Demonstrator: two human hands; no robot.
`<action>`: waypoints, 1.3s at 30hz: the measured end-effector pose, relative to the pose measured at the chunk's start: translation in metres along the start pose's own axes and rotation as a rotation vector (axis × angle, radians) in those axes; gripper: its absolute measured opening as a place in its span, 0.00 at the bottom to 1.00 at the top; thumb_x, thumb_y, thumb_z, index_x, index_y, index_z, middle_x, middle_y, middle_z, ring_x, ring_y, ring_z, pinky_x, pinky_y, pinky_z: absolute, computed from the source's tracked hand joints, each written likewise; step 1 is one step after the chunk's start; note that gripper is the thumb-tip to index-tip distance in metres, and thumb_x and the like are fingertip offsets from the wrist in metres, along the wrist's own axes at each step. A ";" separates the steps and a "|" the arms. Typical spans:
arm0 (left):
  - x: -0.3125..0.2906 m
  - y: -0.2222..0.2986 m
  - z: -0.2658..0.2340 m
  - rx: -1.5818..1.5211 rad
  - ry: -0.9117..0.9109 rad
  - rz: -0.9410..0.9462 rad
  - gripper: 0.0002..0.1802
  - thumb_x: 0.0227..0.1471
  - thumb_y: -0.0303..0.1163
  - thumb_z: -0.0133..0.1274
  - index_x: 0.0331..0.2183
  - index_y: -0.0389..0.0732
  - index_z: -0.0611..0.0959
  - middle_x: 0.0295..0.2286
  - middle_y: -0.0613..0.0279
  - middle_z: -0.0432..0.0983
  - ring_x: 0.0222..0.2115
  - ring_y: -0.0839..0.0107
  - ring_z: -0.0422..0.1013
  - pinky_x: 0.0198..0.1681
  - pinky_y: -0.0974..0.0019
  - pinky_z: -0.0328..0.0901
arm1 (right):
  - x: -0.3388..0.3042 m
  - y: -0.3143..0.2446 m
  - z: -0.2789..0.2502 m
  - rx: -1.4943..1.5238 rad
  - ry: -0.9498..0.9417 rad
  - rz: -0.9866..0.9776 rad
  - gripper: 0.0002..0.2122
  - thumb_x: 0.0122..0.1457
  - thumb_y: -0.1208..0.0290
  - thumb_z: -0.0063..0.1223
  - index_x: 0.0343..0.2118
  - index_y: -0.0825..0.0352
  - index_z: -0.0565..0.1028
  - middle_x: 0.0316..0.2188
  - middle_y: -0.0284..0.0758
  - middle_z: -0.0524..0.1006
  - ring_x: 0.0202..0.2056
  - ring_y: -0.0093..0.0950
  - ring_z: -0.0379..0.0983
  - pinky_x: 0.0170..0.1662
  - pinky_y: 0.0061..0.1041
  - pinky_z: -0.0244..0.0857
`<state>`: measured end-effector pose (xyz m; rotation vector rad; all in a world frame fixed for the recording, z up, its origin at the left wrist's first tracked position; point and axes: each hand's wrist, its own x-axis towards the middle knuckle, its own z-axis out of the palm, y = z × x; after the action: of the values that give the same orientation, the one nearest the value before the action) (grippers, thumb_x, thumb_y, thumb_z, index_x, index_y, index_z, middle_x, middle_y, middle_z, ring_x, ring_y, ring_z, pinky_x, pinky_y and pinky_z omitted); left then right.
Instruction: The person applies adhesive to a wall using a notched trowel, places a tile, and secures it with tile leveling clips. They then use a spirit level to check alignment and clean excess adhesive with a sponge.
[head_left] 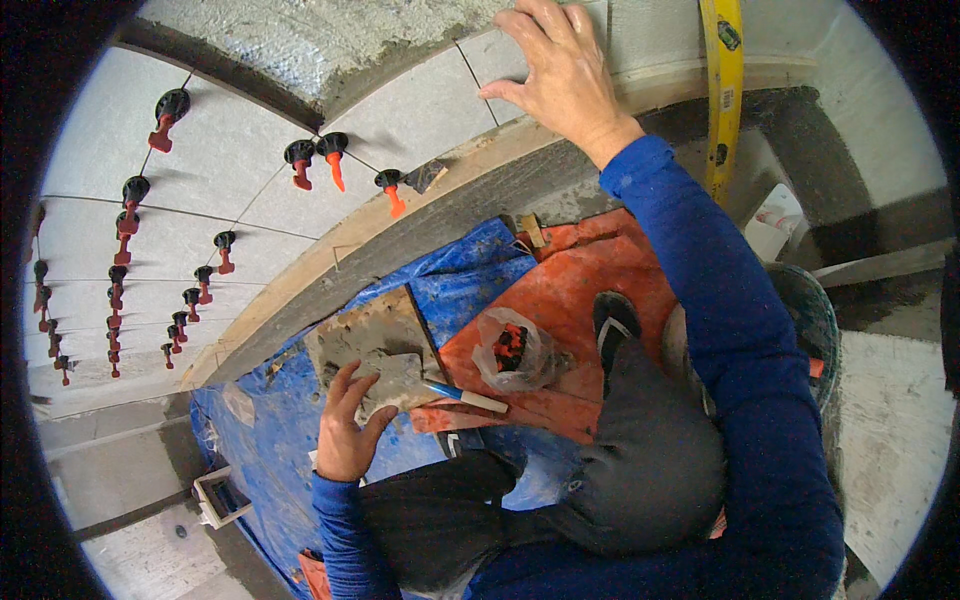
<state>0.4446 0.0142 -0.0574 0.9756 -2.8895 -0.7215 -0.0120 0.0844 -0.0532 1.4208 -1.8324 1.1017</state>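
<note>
- The person is kneeling on the floor; dark trousers [640,470] and blue sleeves [720,330] are filling the lower part of the view, and one dark shoe [612,318] is resting on an orange sheet [580,290].
- The left hand [345,430] is lying closest, its fingers curled around the edge of a mortar-caked trowel blade [395,380], gripping it from below; the trowel's blue-and-white handle [465,397] is pointing away to the right.
- The trowel is sitting on a mortar-smeared board [365,335], which is lying on a blue tarp [270,430] just beside the orange sheet.
- A clear plastic bag [515,350] holding red and black clips is lying on the orange sheet, near the tip of the trowel handle.
- A white square frame [218,495] is standing at the tarp's left edge, well apart from both hands.
- Beyond the tarp, a long wooden batten [420,215] is running along the foot of a tiled wall.
- Grey tiles [180,160] are covering the wall, with red-and-black levelling clips [318,155] sitting in the joints between them.
- The right hand [565,70] is reaching farthest, spread flat and open, its palm pressing against a grey tile [495,55] at the top of the row, holding nothing.
- A yellow spirit level [722,90] is leaning upright just right of that hand, not touching it.
- Bare rough mortar [300,40] is showing above the tiles.
</note>
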 end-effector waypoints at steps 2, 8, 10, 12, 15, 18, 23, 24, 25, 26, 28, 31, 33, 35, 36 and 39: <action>0.000 -0.001 0.000 -0.007 0.000 -0.008 0.29 0.43 0.29 0.70 0.49 0.36 0.81 0.57 0.44 0.68 0.56 0.46 0.69 0.56 0.52 0.67 | 0.000 -0.001 -0.001 -0.042 0.001 -0.008 0.34 0.39 0.68 0.76 0.52 0.68 0.71 0.53 0.44 0.67 0.53 0.47 0.62 0.56 0.43 0.63; -0.002 -0.004 0.002 -0.027 -0.011 -0.057 0.30 0.43 0.30 0.69 0.50 0.38 0.81 0.58 0.44 0.67 0.57 0.45 0.67 0.57 0.52 0.66 | -0.002 0.007 0.006 -0.080 0.034 -0.021 0.30 0.45 0.68 0.72 0.52 0.68 0.71 0.52 0.42 0.69 0.51 0.43 0.64 0.54 0.40 0.64; -0.002 -0.004 0.001 -0.003 -0.001 -0.024 0.30 0.43 0.30 0.69 0.50 0.38 0.81 0.58 0.45 0.68 0.57 0.46 0.67 0.57 0.52 0.66 | -0.004 0.012 0.012 -0.111 0.073 -0.051 0.29 0.48 0.64 0.71 0.52 0.66 0.72 0.51 0.40 0.71 0.49 0.42 0.66 0.53 0.39 0.66; -0.002 -0.004 0.000 -0.022 -0.013 -0.049 0.29 0.44 0.30 0.69 0.50 0.38 0.81 0.58 0.44 0.68 0.57 0.46 0.68 0.56 0.52 0.66 | -0.006 0.015 0.017 -0.099 0.121 -0.084 0.31 0.46 0.60 0.73 0.53 0.62 0.74 0.51 0.39 0.73 0.48 0.44 0.67 0.52 0.40 0.67; 0.002 -0.002 -0.002 0.007 0.030 0.011 0.28 0.44 0.30 0.69 0.49 0.38 0.81 0.57 0.44 0.68 0.56 0.45 0.68 0.56 0.52 0.67 | -0.009 0.011 0.018 -0.103 0.012 0.025 0.31 0.44 0.59 0.73 0.53 0.61 0.74 0.55 0.39 0.69 0.50 0.45 0.61 0.56 0.40 0.63; 0.008 0.003 -0.004 0.014 0.067 0.075 0.28 0.44 0.31 0.68 0.49 0.38 0.81 0.57 0.43 0.68 0.55 0.44 0.69 0.55 0.53 0.67 | -0.006 0.008 0.001 -0.014 0.010 0.009 0.31 0.46 0.63 0.72 0.54 0.62 0.73 0.53 0.40 0.70 0.52 0.44 0.64 0.56 0.40 0.64; 0.009 0.008 -0.009 -0.040 0.092 0.110 0.27 0.44 0.32 0.68 0.49 0.39 0.81 0.56 0.42 0.69 0.55 0.42 0.69 0.56 0.52 0.66 | 0.007 0.002 -0.036 -0.118 0.077 0.060 0.23 0.54 0.66 0.66 0.53 0.63 0.74 0.51 0.42 0.74 0.51 0.45 0.69 0.55 0.40 0.65; 0.010 0.007 -0.011 0.003 0.153 0.165 0.26 0.45 0.32 0.68 0.48 0.39 0.81 0.55 0.42 0.70 0.54 0.43 0.69 0.56 0.52 0.66 | 0.007 -0.003 -0.041 -0.134 0.064 0.035 0.21 0.56 0.66 0.64 0.53 0.63 0.75 0.50 0.43 0.75 0.51 0.45 0.70 0.54 0.40 0.66; 0.014 0.003 -0.013 0.044 0.212 0.204 0.26 0.45 0.32 0.67 0.48 0.39 0.82 0.54 0.43 0.71 0.54 0.44 0.70 0.56 0.52 0.66 | 0.006 -0.010 -0.044 -0.139 0.041 0.008 0.19 0.57 0.66 0.62 0.52 0.63 0.76 0.49 0.43 0.76 0.50 0.45 0.71 0.54 0.40 0.66; 0.012 -0.001 -0.016 0.098 0.233 0.184 0.25 0.46 0.32 0.67 0.47 0.39 0.82 0.53 0.43 0.72 0.54 0.44 0.70 0.56 0.52 0.66 | 0.004 -0.021 -0.044 -0.130 0.049 -0.029 0.15 0.60 0.65 0.60 0.48 0.64 0.78 0.45 0.44 0.78 0.48 0.44 0.73 0.54 0.39 0.66; 0.007 -0.011 -0.024 0.037 0.417 0.105 0.20 0.47 0.30 0.65 0.44 0.39 0.84 0.49 0.46 0.76 0.51 0.46 0.72 0.54 0.52 0.67 | -0.002 -0.048 -0.043 -0.018 -0.113 -0.052 0.10 0.59 0.66 0.58 0.41 0.63 0.78 0.41 0.38 0.78 0.44 0.41 0.75 0.46 0.39 0.70; -0.006 -0.023 -0.046 -0.111 0.674 -0.040 0.13 0.49 0.29 0.65 0.38 0.37 0.85 0.46 0.50 0.79 0.46 0.55 0.75 0.51 0.58 0.68 | -0.010 -0.103 -0.027 0.116 -0.436 -0.246 0.07 0.60 0.67 0.56 0.36 0.64 0.77 0.37 0.36 0.78 0.40 0.39 0.77 0.41 0.37 0.72; -0.016 -0.025 -0.058 -0.231 0.875 -0.046 0.10 0.49 0.29 0.66 0.34 0.36 0.84 0.45 0.51 0.79 0.44 0.60 0.76 0.48 0.61 0.69 | -0.023 -0.141 -0.008 0.163 -0.576 -0.435 0.05 0.58 0.69 0.55 0.35 0.63 0.76 0.35 0.36 0.77 0.39 0.38 0.77 0.39 0.37 0.73; -0.026 -0.025 -0.068 -0.332 1.046 -0.072 0.08 0.51 0.28 0.66 0.30 0.36 0.83 0.41 0.53 0.79 0.41 0.65 0.76 0.46 0.65 0.69 | -0.046 -0.181 0.025 0.258 -0.649 -0.619 0.04 0.57 0.71 0.55 0.34 0.63 0.76 0.35 0.36 0.77 0.39 0.37 0.77 0.39 0.37 0.73; -0.031 -0.024 -0.072 -0.385 1.133 -0.060 0.08 0.51 0.28 0.66 0.28 0.36 0.82 0.39 0.55 0.80 0.39 0.67 0.75 0.45 0.66 0.68 | -0.061 -0.202 0.047 0.233 -0.784 -0.597 0.07 0.55 0.73 0.55 0.36 0.63 0.78 0.37 0.37 0.78 0.40 0.37 0.77 0.40 0.37 0.73; -0.050 -0.029 -0.082 -0.429 1.355 -0.054 0.13 0.53 0.27 0.65 0.22 0.37 0.77 0.34 0.60 0.78 0.35 0.71 0.72 0.42 0.67 0.68 | -0.126 -0.262 0.115 0.162 -1.104 -0.530 0.20 0.52 0.81 0.53 0.49 0.63 0.77 0.49 0.41 0.77 0.49 0.38 0.76 0.50 0.33 0.73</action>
<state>0.5134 -0.0121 0.0103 0.9180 -1.4714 -0.3719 0.2799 0.0216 -0.1461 2.7381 -1.7717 0.1394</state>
